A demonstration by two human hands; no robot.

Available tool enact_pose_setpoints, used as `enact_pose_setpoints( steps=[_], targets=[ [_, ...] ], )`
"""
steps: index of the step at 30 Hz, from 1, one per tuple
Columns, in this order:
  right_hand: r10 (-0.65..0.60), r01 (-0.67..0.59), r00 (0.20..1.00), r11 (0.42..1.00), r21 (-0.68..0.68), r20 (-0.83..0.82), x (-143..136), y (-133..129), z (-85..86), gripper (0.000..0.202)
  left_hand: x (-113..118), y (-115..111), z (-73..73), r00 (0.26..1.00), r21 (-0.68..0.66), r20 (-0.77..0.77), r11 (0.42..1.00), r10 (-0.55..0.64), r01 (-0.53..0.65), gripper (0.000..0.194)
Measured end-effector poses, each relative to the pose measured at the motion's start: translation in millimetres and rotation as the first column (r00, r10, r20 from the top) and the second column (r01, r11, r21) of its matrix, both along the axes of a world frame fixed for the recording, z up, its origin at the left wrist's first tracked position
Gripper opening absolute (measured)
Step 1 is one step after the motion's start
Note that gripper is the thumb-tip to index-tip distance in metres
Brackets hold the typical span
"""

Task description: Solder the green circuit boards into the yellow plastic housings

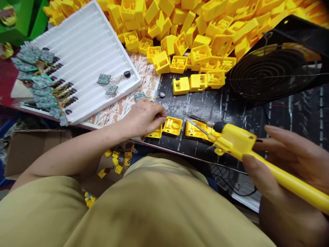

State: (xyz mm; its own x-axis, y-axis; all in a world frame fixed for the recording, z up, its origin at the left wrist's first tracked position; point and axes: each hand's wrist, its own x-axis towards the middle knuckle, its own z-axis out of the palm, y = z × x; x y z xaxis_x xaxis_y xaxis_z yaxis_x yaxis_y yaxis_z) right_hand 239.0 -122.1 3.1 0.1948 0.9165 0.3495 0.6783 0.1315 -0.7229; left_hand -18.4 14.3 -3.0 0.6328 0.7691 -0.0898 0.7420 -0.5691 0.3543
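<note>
My right hand (285, 178) is wrapped round a yellow soldering gun (239, 140), its thin metal tip pointing left over an open yellow casing (196, 129). At the table's front edge my left hand (147, 116) is closed in a pinch; what its fingertips hold, if anything, is hidden. Beneath that hand lies one yellow casing (155, 133), partly covered, and just right of its fingertips sits another open casing (173, 126). Behind the knuckles rests a small circuit board (140, 96), with a round black speaker (162, 94) near it.
A white ribbed foam tray (89, 51) carries several wired circuit boards (45, 91). Yellow casings (180, 20) are heaped across the back. To the right stands a black fan (275, 68). Below the table edge, a cardboard box (38, 147) and loose yellow parts (118, 169) show.
</note>
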Motion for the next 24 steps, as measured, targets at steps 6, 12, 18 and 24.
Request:
enact_pose_setpoints(
  steps=[6, 12, 18, 24],
  targets=[
    [0.359, -0.383, 0.922, 0.902, 0.201, 0.148, 5.3, 15.1, -16.3, 0.043, 4.6, -2.7, -6.4, 0.995, 0.088, -0.095, 0.995, -0.037, 0.046, 0.023],
    [0.462, -0.521, 0.841, 0.832, 0.192, 0.283, 1.7, 26.1, -12.1, 0.019, 6.1, -3.7, -9.3, 0.99, 0.169, -0.109, 0.98, -0.087, 0.105, 0.025],
    [0.505, -0.564, 0.792, 0.82, 0.096, 0.344, -1.1, 27.7, -6.5, 0.006, 9.7, -0.4, -7.4, 0.979, 0.188, -0.154, 0.968, -0.136, 0.164, 0.027],
    [0.465, -0.53, 0.811, 0.841, 0.108, 0.356, 14.8, 27.0, 1.7, 0.015, 12.6, 1.6, -2.2, 0.967, 0.211, -0.208, 0.959, -0.146, 0.19, 0.028]
  ],
)
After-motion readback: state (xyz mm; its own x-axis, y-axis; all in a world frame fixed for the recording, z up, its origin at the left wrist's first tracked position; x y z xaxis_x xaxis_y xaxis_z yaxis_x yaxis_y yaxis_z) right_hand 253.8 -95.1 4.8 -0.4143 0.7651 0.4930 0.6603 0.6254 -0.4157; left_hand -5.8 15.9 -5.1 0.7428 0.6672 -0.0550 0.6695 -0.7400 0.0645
